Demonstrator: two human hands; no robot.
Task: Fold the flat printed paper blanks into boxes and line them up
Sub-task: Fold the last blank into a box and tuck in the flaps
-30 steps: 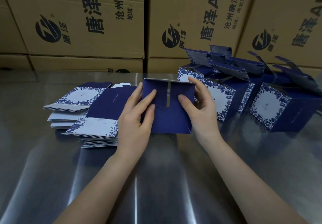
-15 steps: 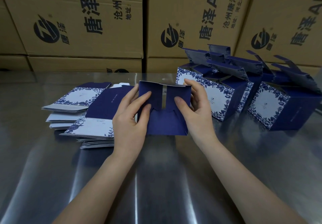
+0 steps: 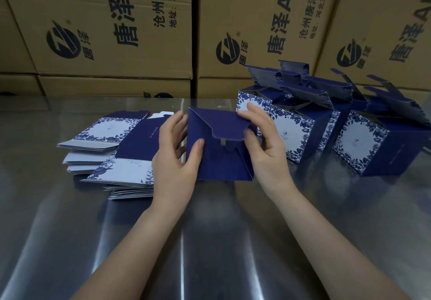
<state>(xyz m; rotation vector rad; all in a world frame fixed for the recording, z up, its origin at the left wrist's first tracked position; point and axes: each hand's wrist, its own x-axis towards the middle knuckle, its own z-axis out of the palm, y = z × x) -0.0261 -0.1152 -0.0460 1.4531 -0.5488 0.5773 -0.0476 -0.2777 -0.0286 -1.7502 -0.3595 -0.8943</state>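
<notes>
The box (image 3: 219, 157) at centre frame turns its dark blue base to the camera, its printed sides hidden; it looks near square, so no long axis shows; the left hand (image 3: 172, 162) grips its left edge, thumb on the face, fingers partly hidden behind; the right hand (image 3: 263, 145) pinches the curved flap at upper right; blanks (image 3: 112, 152) lie left, finished boxes (image 3: 293, 136) right, the last cut off by the frame edge; cartons (image 3: 105, 26) stand behind.

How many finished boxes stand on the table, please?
4 finished boxes show: one behind the right hand, one beside it, a third partly hidden, one far right; others may hide behind.
</notes>
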